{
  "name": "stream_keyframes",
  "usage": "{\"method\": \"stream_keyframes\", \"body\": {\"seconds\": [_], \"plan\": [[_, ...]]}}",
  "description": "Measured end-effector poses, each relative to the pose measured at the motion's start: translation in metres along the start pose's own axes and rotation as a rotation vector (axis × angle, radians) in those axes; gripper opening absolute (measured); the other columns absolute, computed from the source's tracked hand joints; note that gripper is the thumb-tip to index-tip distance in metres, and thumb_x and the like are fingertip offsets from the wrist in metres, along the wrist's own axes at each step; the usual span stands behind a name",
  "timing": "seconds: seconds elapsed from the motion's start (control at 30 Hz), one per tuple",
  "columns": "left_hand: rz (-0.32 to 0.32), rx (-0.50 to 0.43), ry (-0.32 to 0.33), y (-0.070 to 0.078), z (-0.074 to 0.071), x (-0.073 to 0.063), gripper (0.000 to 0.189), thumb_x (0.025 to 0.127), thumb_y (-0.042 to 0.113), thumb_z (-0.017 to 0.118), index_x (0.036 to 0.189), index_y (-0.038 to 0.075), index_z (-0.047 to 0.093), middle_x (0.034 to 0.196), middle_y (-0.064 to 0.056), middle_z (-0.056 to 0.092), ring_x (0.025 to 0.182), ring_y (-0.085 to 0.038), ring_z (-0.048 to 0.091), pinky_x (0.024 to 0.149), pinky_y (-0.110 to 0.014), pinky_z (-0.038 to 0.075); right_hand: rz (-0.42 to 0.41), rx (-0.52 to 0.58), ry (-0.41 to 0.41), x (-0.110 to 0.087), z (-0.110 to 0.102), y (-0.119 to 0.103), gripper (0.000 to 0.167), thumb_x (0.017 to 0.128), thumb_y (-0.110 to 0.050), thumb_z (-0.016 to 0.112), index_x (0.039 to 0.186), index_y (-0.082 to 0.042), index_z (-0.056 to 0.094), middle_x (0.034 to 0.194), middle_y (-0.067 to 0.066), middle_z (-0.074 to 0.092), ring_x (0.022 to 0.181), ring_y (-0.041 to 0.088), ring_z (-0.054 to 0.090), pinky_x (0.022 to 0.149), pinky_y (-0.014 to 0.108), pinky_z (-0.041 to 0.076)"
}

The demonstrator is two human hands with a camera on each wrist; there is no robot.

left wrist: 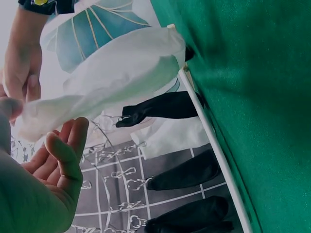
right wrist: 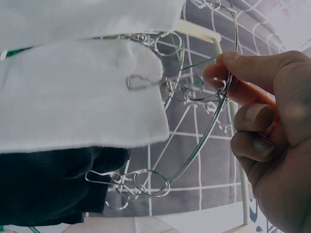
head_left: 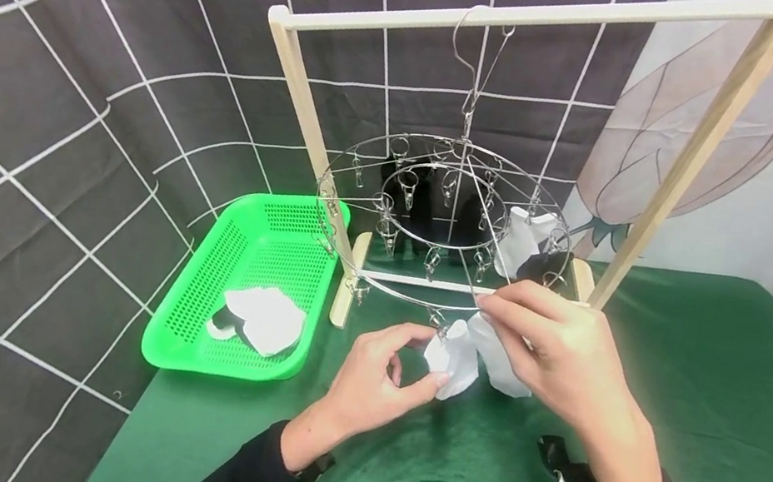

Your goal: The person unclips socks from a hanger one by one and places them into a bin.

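Observation:
A round wire drying hanger (head_left: 369, 275) with small metal clips hangs from a wooden stand. My right hand (head_left: 558, 352) pinches the hanger's outer ring, thumb against index finger; the right wrist view shows this grip closely. A white sock (right wrist: 82, 97) hangs from a clip just beside that hand. At the front of the ring, another white sock (head_left: 454, 361) hangs below a clip. Around its edge is my left hand (head_left: 372, 382), thumb and index finger spread apart and touching the cloth. The left wrist view shows those fingers loosely bent beside the long white sock (left wrist: 121, 73).
On the left stands a green basket (head_left: 186, 357) with white and dark cloth (head_left: 263, 321) in it. Black socks (left wrist: 184, 174) hang at the ring's far side. The wooden stand (head_left: 696, 155) rises over the green-covered table (head_left: 734, 397).

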State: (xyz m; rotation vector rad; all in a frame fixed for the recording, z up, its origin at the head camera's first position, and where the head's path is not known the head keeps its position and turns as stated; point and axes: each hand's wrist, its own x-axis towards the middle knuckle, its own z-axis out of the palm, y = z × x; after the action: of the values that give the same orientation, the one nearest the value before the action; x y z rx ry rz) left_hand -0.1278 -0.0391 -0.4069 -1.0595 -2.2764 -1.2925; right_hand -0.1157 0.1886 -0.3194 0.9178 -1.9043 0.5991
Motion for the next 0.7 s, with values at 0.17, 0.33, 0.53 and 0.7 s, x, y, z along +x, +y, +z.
{"method": "stream_keyframes", "body": {"seconds": [0.17, 0.33, 0.53, 0.7], "plan": [[-0.01, -0.037, 0.012, 0.001, 0.001, -0.001, 0.022, 0.083, 0.024, 0.068, 0.105, 0.019, 0.065, 0.08, 0.01, 0.061, 0.049, -0.002, 0.045, 0.044, -0.012, 0.038, -0.015, -0.02, 0.01, 0.004, 0.005, -0.005, 0.017, 0.089, -0.012, 0.058, 0.09, -0.008, 0.075, 0.083, -0.001, 0.068, 0.062, 0.011, 0.063, 0.06, 0.029, 0.049], [-0.003, -0.052, 0.072, 0.0, 0.002, -0.001, 0.008, 0.09, 0.025, 0.065, 0.094, 0.019, 0.067, 0.066, 0.011, 0.052, 0.051, -0.001, 0.041, 0.044, -0.013, 0.033, -0.011, -0.012, -0.01, 0.004, 0.008, -0.011, 0.017, 0.089, -0.013, 0.059, 0.093, -0.007, 0.074, 0.086, 0.001, 0.068, 0.067, 0.012, 0.065, 0.056, 0.025, 0.051], [0.02, -0.053, 0.09, 0.0, 0.0, 0.0, 0.008, 0.092, 0.023, 0.064, 0.095, 0.017, 0.068, 0.068, 0.009, 0.054, 0.054, -0.001, 0.04, 0.047, -0.013, 0.032, 0.027, -0.026, -0.004, 0.003, 0.009, -0.01, 0.017, 0.082, -0.01, 0.065, 0.096, -0.007, 0.074, 0.087, 0.001, 0.069, 0.068, 0.013, 0.065, 0.058, 0.028, 0.051], [0.03, -0.055, 0.092, -0.002, -0.002, 0.001, 0.007, 0.09, 0.018, 0.067, 0.096, 0.014, 0.068, 0.072, 0.006, 0.058, 0.056, -0.003, 0.042, 0.048, -0.013, 0.034, 0.081, -0.016, 0.007, 0.005, 0.002, -0.008, 0.018, 0.078, -0.009, 0.068, 0.094, -0.008, 0.075, 0.09, 0.004, 0.069, 0.059, 0.009, 0.059, 0.052, 0.023, 0.046]]}}
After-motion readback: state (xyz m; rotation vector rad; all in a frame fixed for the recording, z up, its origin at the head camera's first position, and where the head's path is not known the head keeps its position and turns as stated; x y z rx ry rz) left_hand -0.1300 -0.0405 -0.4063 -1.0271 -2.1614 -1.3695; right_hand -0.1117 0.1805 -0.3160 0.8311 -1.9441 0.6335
